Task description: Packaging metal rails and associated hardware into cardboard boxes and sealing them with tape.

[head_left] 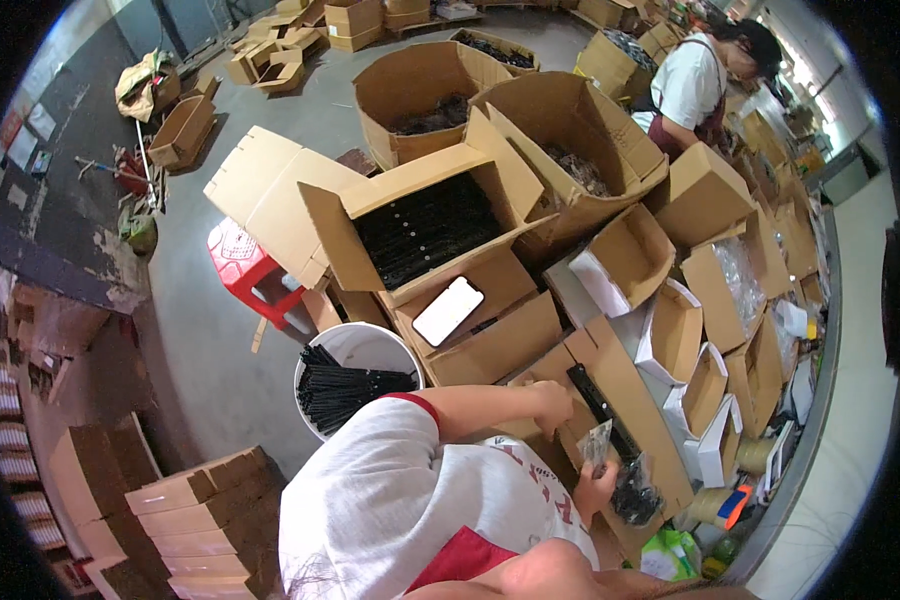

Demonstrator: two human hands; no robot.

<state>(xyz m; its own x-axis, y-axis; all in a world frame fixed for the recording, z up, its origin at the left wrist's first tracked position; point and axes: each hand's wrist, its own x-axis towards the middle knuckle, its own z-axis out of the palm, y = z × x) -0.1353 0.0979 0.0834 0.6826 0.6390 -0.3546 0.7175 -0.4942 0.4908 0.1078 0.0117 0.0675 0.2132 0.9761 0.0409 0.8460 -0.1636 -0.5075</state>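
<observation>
My left hand is curled closed above a flat piece of cardboard; whatever is in its fingers, if anything, does not show. Nearer to me, my right hand grips a small clear plastic bag that stands up from the fingers. A long black strip lies on the cardboard just right of both hands. At its near end sits a bundle of black parts in clear plastic. Left of my arm, a white bucket holds many thin black rods.
An open carton of black strips stands ahead, with a white-screened phone on its near flap. Small open boxes line the right side. A red stool is at left. Another person works at the far right.
</observation>
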